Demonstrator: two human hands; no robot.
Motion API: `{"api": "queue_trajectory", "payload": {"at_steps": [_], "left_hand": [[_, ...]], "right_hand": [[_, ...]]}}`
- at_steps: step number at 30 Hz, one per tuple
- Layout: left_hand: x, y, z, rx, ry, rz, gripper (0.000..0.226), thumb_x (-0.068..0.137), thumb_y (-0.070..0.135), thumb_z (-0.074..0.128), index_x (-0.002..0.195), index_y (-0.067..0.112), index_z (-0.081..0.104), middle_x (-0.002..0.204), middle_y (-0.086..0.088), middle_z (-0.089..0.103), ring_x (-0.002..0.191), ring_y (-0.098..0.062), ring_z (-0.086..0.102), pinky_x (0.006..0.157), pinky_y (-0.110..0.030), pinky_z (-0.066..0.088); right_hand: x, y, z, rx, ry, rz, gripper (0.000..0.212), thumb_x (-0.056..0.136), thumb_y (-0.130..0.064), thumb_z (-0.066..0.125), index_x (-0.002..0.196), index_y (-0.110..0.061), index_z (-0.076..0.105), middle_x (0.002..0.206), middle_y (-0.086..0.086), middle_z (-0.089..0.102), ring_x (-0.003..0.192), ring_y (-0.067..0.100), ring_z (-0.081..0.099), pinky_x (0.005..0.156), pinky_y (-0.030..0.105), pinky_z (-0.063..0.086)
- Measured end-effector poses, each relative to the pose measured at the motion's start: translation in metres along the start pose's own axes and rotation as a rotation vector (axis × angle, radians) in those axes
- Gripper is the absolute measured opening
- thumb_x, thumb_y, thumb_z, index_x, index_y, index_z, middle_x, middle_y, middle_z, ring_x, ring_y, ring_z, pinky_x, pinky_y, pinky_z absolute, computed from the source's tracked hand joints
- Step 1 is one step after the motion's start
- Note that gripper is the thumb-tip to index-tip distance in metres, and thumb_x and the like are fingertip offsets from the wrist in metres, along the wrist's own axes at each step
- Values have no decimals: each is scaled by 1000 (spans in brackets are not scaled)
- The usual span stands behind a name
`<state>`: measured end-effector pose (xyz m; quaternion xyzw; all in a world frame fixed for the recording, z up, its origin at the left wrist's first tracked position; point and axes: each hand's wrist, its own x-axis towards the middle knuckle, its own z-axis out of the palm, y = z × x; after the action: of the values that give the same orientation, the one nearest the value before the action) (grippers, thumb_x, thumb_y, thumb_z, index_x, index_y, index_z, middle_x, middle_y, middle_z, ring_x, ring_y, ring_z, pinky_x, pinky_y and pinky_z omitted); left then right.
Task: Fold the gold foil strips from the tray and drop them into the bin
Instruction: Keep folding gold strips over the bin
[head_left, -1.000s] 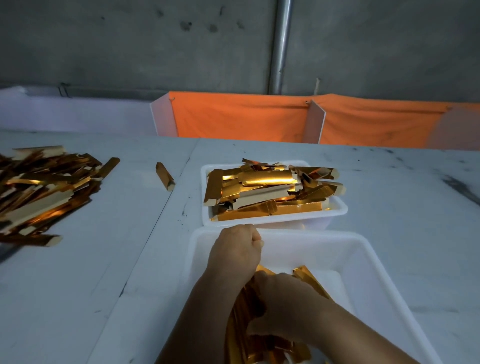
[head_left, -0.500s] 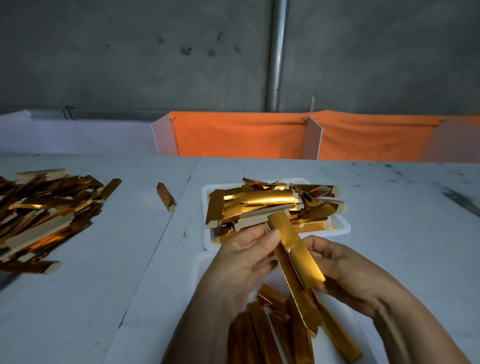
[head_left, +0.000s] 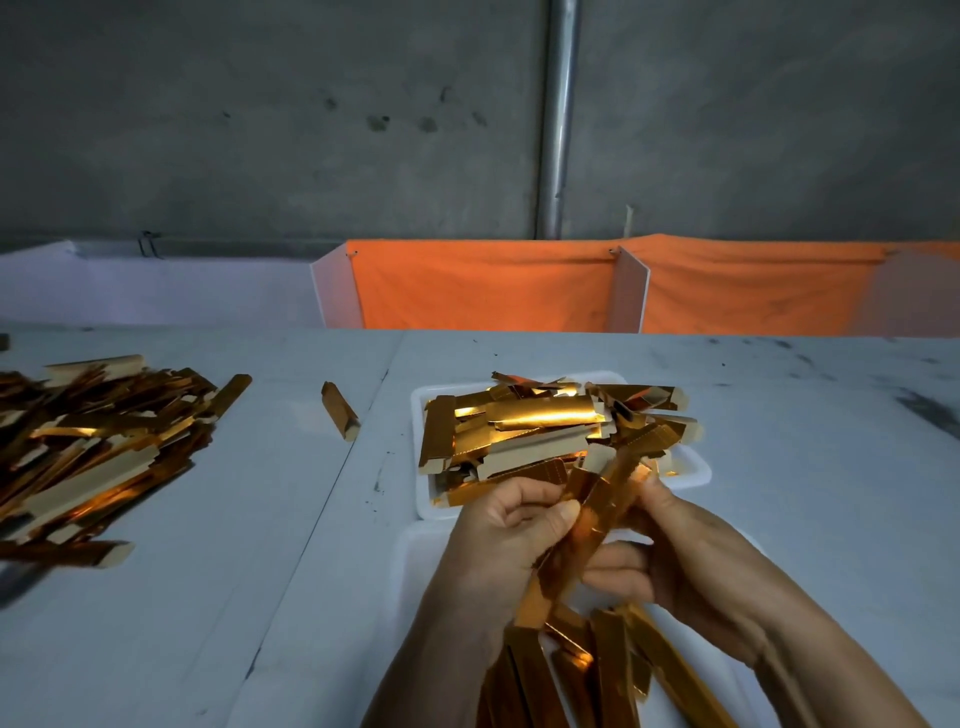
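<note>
Glossy gold foil strips (head_left: 540, 415) with matt pale backs fill a smooth, seemingly plastic white tray (head_left: 696, 470).

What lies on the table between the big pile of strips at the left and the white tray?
In the head view, one folded strip lies alone between the pile and the tray; the rest is bare table.

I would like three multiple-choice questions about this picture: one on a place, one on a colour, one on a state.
1. Where does the single loose folded strip lie?
A. on the table left of the tray
B. inside the bin
C. on the cloth

2. What colour is the cloth at the table's back?
A. green
B. orange
C. black

3. How is the gold strip held?
A. by no hand
B. by the right hand only
C. by both hands

Answers: 1 A, it lies alone left of the tray. 2 B, plainly orange. 3 C, left hand and right hand both grip it.
</note>
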<state>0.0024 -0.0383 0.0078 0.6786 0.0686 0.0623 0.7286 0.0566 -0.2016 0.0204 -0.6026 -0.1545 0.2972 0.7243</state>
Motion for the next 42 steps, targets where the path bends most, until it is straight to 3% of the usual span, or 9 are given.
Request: {"api": "queue_trajectory", "payload": {"at_steps": [5, 10, 12, 15, 23, 28, 33, 36, 42], "left_hand": [[0, -1, 8, 67, 44, 13, 9, 88, 21, 64, 96, 24, 61, 89, 3, 71, 89, -13, 68, 78, -29, 54], [-2, -2, 15, 380, 92, 152, 12, 90, 28, 61, 92, 34, 51, 89, 11, 64, 83, 3, 61, 64, -9, 47], [-2, -2, 16, 377, 103, 151, 14, 88, 27, 64, 92, 32, 52, 90, 10, 65, 84, 1, 62, 65, -10, 47], [-2, -2, 14, 370, 75, 163, 17, 85, 29, 67, 92, 31, 52, 92, 9, 66, 87, -2, 62, 69, -13, 49], [-3, -3, 16, 360, -31, 168, 32, 80, 31, 73, 99, 36, 49, 97, 13, 65, 92, 2, 63, 80, -19, 53], [-5, 2, 14, 449, -67, 217, 18, 99, 34, 44, 113, 38, 55, 96, 16, 66, 94, 1, 62, 81, -18, 51], [-4, -2, 18, 615, -66, 304, 26, 99, 34, 42, 123, 36, 52, 92, 24, 58, 91, 10, 55, 76, -7, 44], [-3, -6, 20, 796, -26, 355, 43, 95, 42, 48, 137, 40, 37, 114, 29, 45, 98, 10, 40, 83, -4, 31], [0, -9, 19, 1015, -73, 358, 62, 95, 42, 47, 148, 40, 14, 147, 16, 32, 132, -7, 27, 107, -25, 24]], "right_hand": [[-3, 0, 5, -140, 11, -125, 60, 69, -74, 61, 108, -30, 69, 112, 3, 71, 102, 22, 69, 76, 27, 57], [-4, -1, 2, -210, 5, 21, 51, 71, -32, 81, 117, -22, 62, 94, 5, 71, 72, 22, 69, 60, 23, 53], [-5, -3, 0, -253, 54, 32, 48, 69, -38, 72, 113, -20, 65, 81, 6, 70, 61, 16, 62, 56, 23, 49], [-4, -5, -2, -288, 139, -50, 47, 67, -49, 64, 107, -25, 69, 92, 6, 71, 67, 13, 63, 59, 21, 48], [-4, -3, 3, -269, 113, -132, 33, 70, -42, 68, 96, -24, 74, 86, 6, 68, 72, 11, 64, 61, 21, 51], [-5, -5, -2, -180, 145, -92, 39, 75, -50, 60, 80, -13, 69, 65, 10, 60, 61, 16, 58, 55, 21, 48], [-3, -5, -2, -126, 157, -15, 29, 84, -37, 58, 87, -9, 66, 66, 14, 60, 56, 18, 58, 53, 23, 50], [-1, -4, -3, -142, 189, 11, 26, 95, -25, 52, 98, -2, 63, 71, 18, 66, 59, 19, 64, 55, 25, 54], [-4, -3, -9, -229, 280, -22, 27, 98, -23, 48, 93, -2, 64, 59, 14, 59, 48, 14, 51, 49, 20, 46]]}}
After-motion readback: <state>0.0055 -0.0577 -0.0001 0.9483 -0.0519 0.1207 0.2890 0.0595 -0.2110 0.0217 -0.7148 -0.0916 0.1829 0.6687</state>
